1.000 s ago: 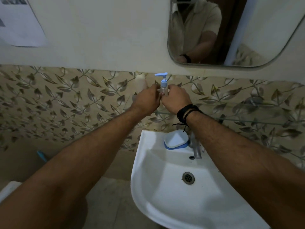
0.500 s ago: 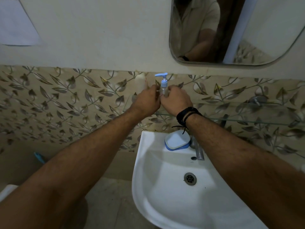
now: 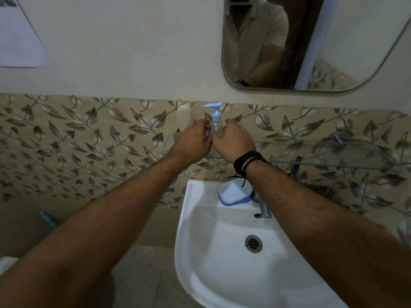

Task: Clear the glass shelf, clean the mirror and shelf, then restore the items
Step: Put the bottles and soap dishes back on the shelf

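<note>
No legible text, labels or numbers.

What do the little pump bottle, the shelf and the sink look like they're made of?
The pump bottle looks like clear plastic with a matte light-blue plastic pump; you see through its body. The shelf appears to be glass: transparent, with a greenish edge. The sink seems glazed white ceramic, smooth and glossy, though the dim light leaves that open.

One head-worn wide-angle view, looking forward and down along both forearms, close over the white sink (image 3: 200,218), squarely facing the leaf-tiled wall (image 3: 77,141); the mirror (image 3: 333,52) crops at the top edge.
</note>
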The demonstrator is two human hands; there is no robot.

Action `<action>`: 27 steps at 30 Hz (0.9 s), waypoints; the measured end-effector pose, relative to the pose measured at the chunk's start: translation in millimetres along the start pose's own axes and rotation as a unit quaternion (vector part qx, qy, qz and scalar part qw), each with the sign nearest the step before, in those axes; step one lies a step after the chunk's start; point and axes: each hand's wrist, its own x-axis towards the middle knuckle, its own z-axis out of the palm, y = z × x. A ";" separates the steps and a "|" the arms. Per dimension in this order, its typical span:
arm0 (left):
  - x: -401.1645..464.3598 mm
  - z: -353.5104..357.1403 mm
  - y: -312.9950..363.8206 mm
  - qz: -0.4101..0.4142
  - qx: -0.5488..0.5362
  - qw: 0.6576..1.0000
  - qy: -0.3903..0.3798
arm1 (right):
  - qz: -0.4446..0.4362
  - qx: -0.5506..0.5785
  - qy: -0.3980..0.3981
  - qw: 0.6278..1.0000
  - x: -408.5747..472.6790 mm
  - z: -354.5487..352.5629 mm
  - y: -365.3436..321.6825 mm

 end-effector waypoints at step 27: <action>-115.8 71.8 22.1 -0.114 0.003 0.982 -0.151 | 0.087 0.096 -0.070 0.989 -121.4 40.5 86.2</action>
